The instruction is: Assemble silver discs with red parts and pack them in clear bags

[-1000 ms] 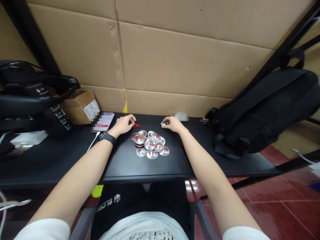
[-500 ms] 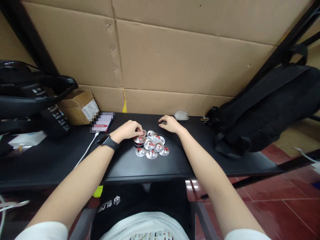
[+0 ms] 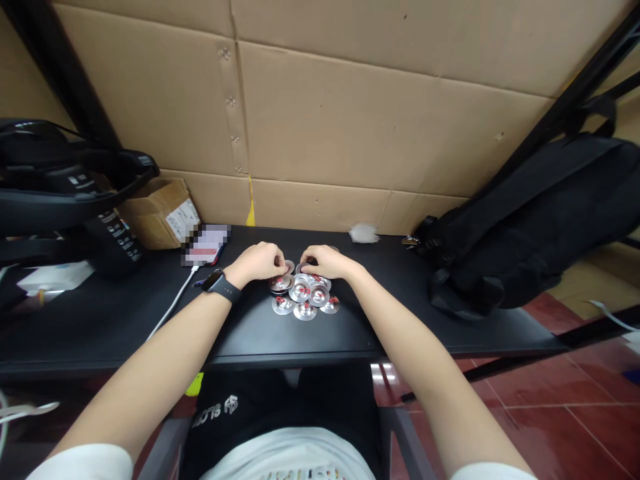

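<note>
A cluster of several small silver metal discs with red marks [image 3: 303, 297] lies on the black table [image 3: 250, 327] in front of me. My left hand [image 3: 260, 261], with a black watch on its wrist, rests curled at the cluster's far left edge, fingertips pinched on a disc there. My right hand [image 3: 324, 263] lies curled over the far right of the cluster, fingers touching the discs. What each hand's fingertips hold is partly hidden.
A black backpack [image 3: 530, 220] leans at the right. A phone [image 3: 205, 244] with a white cable lies left of the discs, beside a cardboard box [image 3: 163, 212] and black equipment [image 3: 60, 187]. A white fluffy bit [image 3: 363, 233] sits by the cardboard wall.
Both hands have come in from the far side of the table onto the disc cluster; the left moved right, and the right moved left from a lone disc.
</note>
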Action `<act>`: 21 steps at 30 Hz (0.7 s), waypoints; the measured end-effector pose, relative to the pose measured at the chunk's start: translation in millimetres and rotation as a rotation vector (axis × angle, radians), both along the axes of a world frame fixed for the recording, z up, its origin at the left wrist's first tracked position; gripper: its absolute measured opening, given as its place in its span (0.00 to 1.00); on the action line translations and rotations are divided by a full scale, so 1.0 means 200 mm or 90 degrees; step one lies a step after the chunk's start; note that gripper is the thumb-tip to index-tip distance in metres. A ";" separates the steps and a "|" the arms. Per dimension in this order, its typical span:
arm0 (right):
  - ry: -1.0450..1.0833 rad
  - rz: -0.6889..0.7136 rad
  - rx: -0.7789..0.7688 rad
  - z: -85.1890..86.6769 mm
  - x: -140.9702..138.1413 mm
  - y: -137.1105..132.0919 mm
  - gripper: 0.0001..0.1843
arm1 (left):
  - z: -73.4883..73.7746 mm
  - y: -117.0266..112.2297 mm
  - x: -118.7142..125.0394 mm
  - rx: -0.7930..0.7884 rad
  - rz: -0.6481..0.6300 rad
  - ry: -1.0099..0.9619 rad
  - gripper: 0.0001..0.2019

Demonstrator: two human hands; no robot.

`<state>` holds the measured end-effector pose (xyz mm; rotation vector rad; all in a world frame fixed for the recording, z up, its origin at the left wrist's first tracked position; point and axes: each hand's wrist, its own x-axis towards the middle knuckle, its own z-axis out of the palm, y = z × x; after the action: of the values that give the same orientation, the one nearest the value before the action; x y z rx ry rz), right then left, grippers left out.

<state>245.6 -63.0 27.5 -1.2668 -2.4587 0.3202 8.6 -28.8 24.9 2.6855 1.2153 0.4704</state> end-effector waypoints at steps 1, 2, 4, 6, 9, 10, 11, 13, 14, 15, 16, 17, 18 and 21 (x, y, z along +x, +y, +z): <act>0.011 -0.004 -0.005 0.00 0.00 0.00 0.03 | 0.00 0.00 0.00 0.004 0.015 0.007 0.08; 0.028 -0.008 -0.016 0.00 0.00 0.00 0.01 | 0.00 0.00 0.01 0.004 0.028 0.015 0.08; 0.077 -0.024 -0.045 -0.01 0.01 0.01 0.01 | -0.01 0.00 0.01 0.002 0.042 0.031 0.08; 0.140 -0.059 -0.061 -0.01 0.02 0.03 0.04 | -0.02 0.00 0.02 0.026 0.034 0.033 0.08; 0.261 -0.127 -0.069 -0.03 0.03 0.05 0.07 | -0.04 0.02 0.01 0.086 0.001 0.011 0.08; 0.307 -0.150 -0.082 -0.03 0.03 0.05 0.08 | -0.04 0.03 0.00 0.091 -0.004 0.000 0.08; 0.356 -0.172 -0.104 -0.04 0.03 0.06 0.10 | -0.04 0.04 0.00 0.088 -0.002 -0.013 0.08; 0.460 -0.202 -0.163 -0.05 0.01 0.06 0.13 | -0.02 0.05 -0.01 0.071 0.008 -0.055 0.08; 0.512 -0.205 -0.195 -0.05 0.00 0.06 0.14 | -0.02 0.05 -0.01 0.061 0.014 -0.085 0.09; 0.561 -0.199 -0.225 -0.05 -0.01 0.06 0.16 | -0.01 0.05 0.00 0.050 0.019 -0.121 0.09; 0.604 -0.184 -0.250 -0.06 -0.03 0.05 0.18 | 0.00 0.04 0.00 0.035 0.023 -0.161 0.09; 0.639 -0.162 -0.267 -0.06 -0.05 0.04 0.19 | 0.00 0.03 0.01 0.018 0.023 -0.203 0.09; 0.666 -0.136 -0.276 -0.06 -0.07 0.03 0.21 | 0.01 0.03 0.03 0.000 0.020 -0.241 0.09; 0.728 -0.066 -0.286 -0.04 -0.13 -0.01 0.25 | 0.01 0.00 0.06 -0.023 -0.004 -0.323 0.10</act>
<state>220.6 -64.2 19.3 -0.9212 -1.3612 1.2134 20.4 -28.7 26.8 2.3226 1.0468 1.0361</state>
